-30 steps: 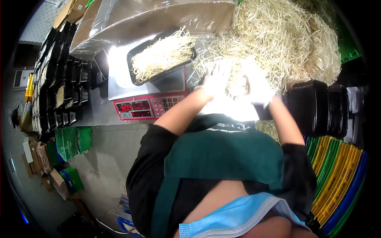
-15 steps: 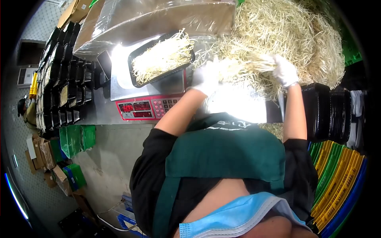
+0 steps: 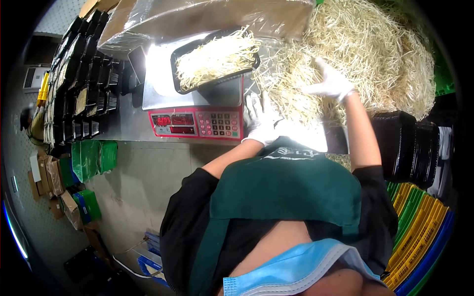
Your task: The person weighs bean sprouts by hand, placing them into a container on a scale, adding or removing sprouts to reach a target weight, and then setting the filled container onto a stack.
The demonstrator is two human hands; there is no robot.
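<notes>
White gloves cover both my hands. My left hand lies beside the right edge of the scale, fingers spread and nothing held. At the near edge of the large heap of bean sprouts, my right hand is open, with thumb and fingers apart. A black tray filled with sprouts rests tilted on the scale's metal plate. Red digits are lit on the scale's display. Loose sprouts are strewn between the tray and the heap.
Stacked black trays stand at the left, and more black trays at the right. A plastic-wrapped box is behind the scale. Colored crates are at lower right. A person is partly visible at far left.
My left hand has moved down toward my body and spread its fingers. My right hand has shifted left and opened, letting go of the sprouts. The whole view has shifted slightly.
</notes>
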